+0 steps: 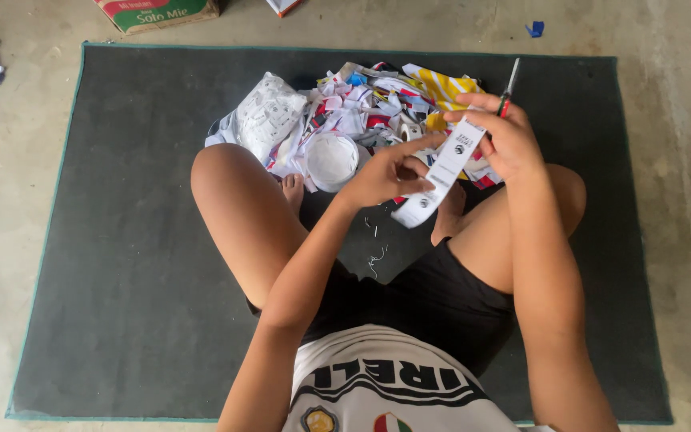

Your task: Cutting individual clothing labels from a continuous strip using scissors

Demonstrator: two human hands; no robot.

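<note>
white label strip point(441, 172) pinched by left hand point(385, 172), right hand point(505, 140) gripping strip and scissors point(509, 88) (red-handled), dark mat point(121, 240)

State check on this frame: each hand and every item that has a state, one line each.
left hand: pinching the white label strip
right hand: holding strip and scissors
white label strip: held up between both hands, lower end hanging
scissors: in right hand, blades closed, pointing away
white tape roll: lying flat on mat
label pile: loose heap on mat
dark mat: spread flat on floor
cardboard box: on floor, cropped
</note>
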